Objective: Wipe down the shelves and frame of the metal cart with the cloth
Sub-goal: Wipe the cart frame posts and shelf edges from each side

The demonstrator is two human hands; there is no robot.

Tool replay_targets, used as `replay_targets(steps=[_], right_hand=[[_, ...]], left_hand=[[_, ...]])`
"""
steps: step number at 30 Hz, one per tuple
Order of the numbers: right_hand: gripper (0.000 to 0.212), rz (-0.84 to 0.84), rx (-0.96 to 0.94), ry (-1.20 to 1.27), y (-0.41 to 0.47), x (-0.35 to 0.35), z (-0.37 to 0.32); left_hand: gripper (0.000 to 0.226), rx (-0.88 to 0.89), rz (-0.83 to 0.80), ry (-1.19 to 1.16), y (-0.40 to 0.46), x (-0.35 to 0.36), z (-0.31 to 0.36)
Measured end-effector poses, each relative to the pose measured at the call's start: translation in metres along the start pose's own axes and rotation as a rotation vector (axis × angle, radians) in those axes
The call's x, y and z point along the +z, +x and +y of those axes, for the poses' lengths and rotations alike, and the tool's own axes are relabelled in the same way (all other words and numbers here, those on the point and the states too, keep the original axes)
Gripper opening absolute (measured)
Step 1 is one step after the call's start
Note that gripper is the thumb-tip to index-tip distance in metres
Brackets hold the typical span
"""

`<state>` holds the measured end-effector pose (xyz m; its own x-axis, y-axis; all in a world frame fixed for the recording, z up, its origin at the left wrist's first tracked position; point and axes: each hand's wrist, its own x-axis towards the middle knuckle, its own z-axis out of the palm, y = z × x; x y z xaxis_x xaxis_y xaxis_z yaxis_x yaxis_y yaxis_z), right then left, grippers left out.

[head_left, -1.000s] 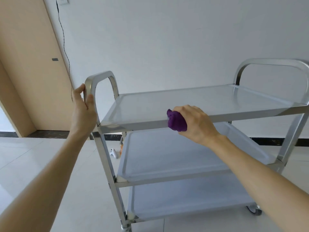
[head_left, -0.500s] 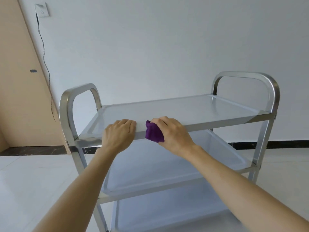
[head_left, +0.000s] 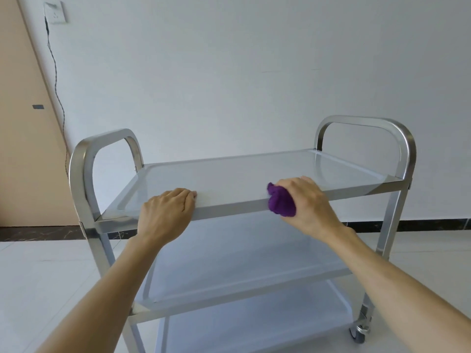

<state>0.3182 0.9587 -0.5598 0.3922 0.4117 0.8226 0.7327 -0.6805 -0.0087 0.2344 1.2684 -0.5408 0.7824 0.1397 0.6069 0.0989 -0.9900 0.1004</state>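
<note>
Right hand point(head_left: 309, 203) bunched round the purple cloth point(head_left: 281, 203), pressed to the front rim of the top shelf point(head_left: 229, 174) of the metal cart point(head_left: 84, 174). Left hand point(head_left: 167, 212) curled over the same rim, bracing. Caster point(head_left: 359, 332) below: likely to roll if pushed hard or if the brace slips. Balled cloth covers little; may skip the corners, the lower shelves untouched

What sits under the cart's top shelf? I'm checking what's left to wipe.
Under the top shelf lie a middle shelf and a bottom shelf, both bare where visible; the forearms cover parts of them.
</note>
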Motion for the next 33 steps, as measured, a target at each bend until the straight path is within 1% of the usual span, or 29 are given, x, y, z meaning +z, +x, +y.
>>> replay_targets(steps=[2,5,7,9,11,15,17,20,23,24,26,28,30,31,33], right_hand=[[0.055,0.010,-0.074,0.022,0.012,0.017,-0.036],[0.059,-0.033,-0.147,0.064,0.032,0.046,-0.092],[0.062,-0.073,-0.168,0.052,0.039,0.052,-0.104],[0.065,-0.110,-0.185,0.018,0.038,0.045,-0.092],[0.067,-0.138,-0.157,0.017,0.033,0.031,-0.068],[0.057,-0.161,-0.051,0.005,0.016,-0.005,-0.010],[0.057,-0.175,0.014,0.015,0.004,-0.020,0.016],[0.059,-0.184,0.119,0.062,-0.005,-0.029,0.026],[0.054,-0.139,0.105,0.031,-0.005,-0.023,0.014],[0.053,-0.135,0.096,0.023,-0.004,-0.022,0.011],[0.052,-0.136,0.092,0.016,-0.003,-0.021,0.006],[0.053,-0.128,0.100,0.017,-0.002,-0.018,0.001],[0.053,-0.121,0.089,0.016,-0.001,-0.015,-0.005],[0.053,-0.124,0.076,0.016,-0.001,-0.013,-0.007],[0.055,-0.150,0.052,0.013,0.000,-0.015,-0.005]], left_hand=[[0.041,-0.005,0.016,0.004,0.000,0.000,0.001],[0.040,0.004,0.013,0.028,-0.001,-0.002,-0.004],[0.042,0.037,-0.008,0.074,-0.001,-0.002,-0.011],[0.044,0.031,-0.017,0.046,-0.001,-0.003,-0.021],[0.043,0.012,-0.028,-0.019,0.000,-0.004,-0.032],[0.040,0.017,-0.070,-0.051,0.004,-0.011,-0.052],[0.039,0.024,-0.086,-0.049,0.004,-0.014,-0.062],[0.036,-0.015,-0.110,-0.037,0.013,-0.018,-0.063],[0.031,0.016,-0.106,0.076,0.035,-0.020,-0.036],[0.030,0.035,-0.088,0.057,0.041,-0.018,-0.021],[0.027,0.076,-0.076,-0.078,0.046,-0.010,0.020],[0.029,0.118,-0.116,-0.198,0.048,0.002,0.066],[0.032,0.110,-0.183,-0.294,0.048,0.013,0.101],[0.033,0.101,-0.203,-0.310,0.047,0.018,0.111],[0.036,0.133,-0.165,-0.225,0.039,0.028,0.117]])
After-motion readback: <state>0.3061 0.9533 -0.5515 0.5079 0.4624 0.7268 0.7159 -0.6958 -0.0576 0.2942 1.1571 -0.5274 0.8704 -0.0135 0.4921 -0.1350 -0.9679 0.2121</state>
